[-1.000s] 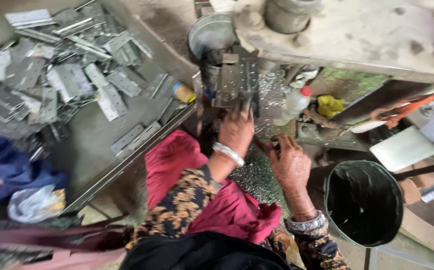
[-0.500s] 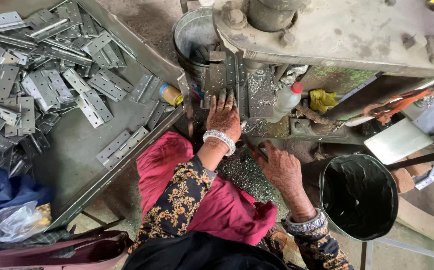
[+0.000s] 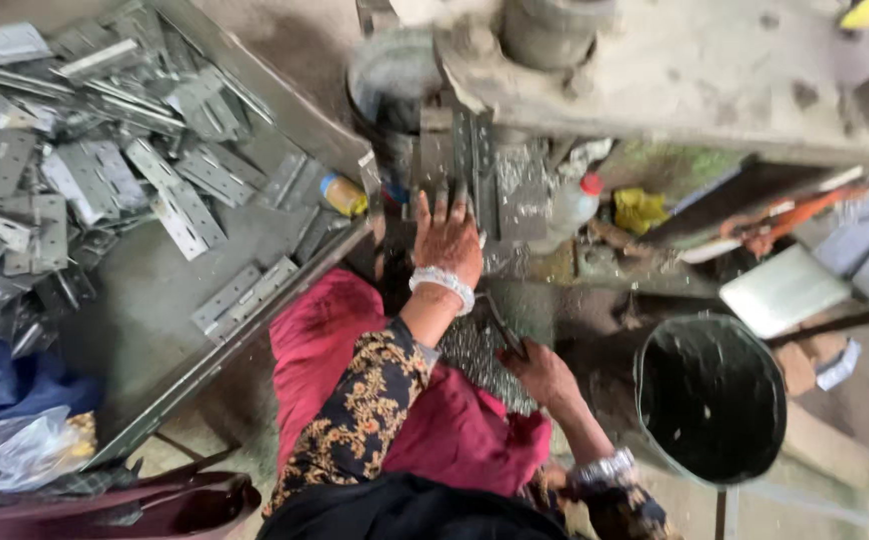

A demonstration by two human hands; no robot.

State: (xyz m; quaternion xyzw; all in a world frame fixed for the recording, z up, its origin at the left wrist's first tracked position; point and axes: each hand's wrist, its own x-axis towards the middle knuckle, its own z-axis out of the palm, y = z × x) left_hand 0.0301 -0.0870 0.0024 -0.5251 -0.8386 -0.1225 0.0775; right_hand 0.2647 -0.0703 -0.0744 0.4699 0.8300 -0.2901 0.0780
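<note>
The left hand (image 3: 447, 238) lies flat, fingers spread, on a metal plate (image 3: 452, 160). The right hand (image 3: 540, 368) pinches a thin rod (image 3: 500, 322).

Grey metal tray (image 3: 285, 110) beside a dusty machine body (image 3: 715, 70), daylit.

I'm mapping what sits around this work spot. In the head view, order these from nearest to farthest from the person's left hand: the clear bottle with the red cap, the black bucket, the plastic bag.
Measured from the left hand:
1. Clear bottle with the red cap, just to its right under the machine.
2. Black bucket, lower right on the floor.
3. Plastic bag, far lower left.
</note>
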